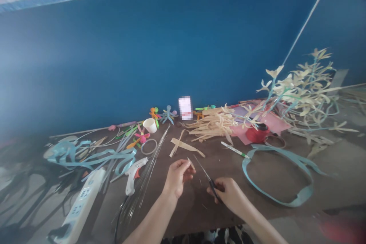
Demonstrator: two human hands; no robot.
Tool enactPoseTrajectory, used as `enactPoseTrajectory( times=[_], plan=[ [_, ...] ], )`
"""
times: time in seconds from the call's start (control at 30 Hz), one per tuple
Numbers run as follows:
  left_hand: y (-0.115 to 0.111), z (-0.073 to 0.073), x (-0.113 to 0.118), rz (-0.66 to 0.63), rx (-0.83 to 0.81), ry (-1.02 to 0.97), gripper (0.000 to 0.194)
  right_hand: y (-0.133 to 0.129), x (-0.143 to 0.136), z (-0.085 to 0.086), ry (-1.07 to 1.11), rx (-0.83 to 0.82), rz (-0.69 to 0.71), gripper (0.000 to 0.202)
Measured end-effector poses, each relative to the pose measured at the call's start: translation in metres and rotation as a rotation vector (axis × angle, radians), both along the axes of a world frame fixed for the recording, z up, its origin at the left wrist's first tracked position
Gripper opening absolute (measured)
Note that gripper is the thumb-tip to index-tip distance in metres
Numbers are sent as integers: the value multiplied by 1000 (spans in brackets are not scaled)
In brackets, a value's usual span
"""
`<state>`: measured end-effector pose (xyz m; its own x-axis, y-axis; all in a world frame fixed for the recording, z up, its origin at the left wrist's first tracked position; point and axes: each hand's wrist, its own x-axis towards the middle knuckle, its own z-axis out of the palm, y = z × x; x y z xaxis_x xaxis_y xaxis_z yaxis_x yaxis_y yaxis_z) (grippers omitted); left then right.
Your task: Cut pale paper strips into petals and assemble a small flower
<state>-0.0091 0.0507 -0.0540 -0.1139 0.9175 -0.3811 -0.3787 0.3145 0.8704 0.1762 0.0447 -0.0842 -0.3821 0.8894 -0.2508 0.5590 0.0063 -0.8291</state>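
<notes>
My left hand (177,177) pinches a small pale strip (191,163) between thumb and fingers, its pointed tip sticking up. In my right hand (225,192) is a pair of scissors (206,174) with dark handles, the blades pointing up and left towards the strip but apart from it. Just beyond my hands, several flat cream strips (187,146) lie crossed on the dark table (188,213). Tiny pale scraps lie on the tabletop between the hands.
To the left are a white glue gun (134,175), thin wires (151,164), a power strip (82,202) and blue ribbon (94,156). A paper cup (150,125) stands behind. Rightward lie a marker (235,149), a ribbon loop (257,185), cream strips (214,124) and artificial flowers (294,84).
</notes>
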Motion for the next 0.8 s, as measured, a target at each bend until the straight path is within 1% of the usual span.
enactPoseTrajectory(
  times=[0.17, 0.33, 0.43, 0.53, 0.67, 0.8],
  plan=[
    [0, -2, -3, 9, -12, 77, 22, 7, 11, 4, -346, 267, -62, 27],
    [0, -7, -3, 23, -1, 172, 20, 16, 20, 11, -555, 337, -2, 20],
    [1, -8, -3, 27, 36, 208, 21, 20, 20, 16, -620, 375, 61, 21],
    [1, -5, -2, 44, 61, 193, 22, 23, 17, 21, -655, 396, 125, 23],
    [1, -1, -3, 80, 25, 159, 30, 27, 10, 29, -678, 405, 187, 30],
    [2, -3, -4, 86, -5, 133, 39, 32, 3, 36, -705, 441, 263, 32]
  ],
)
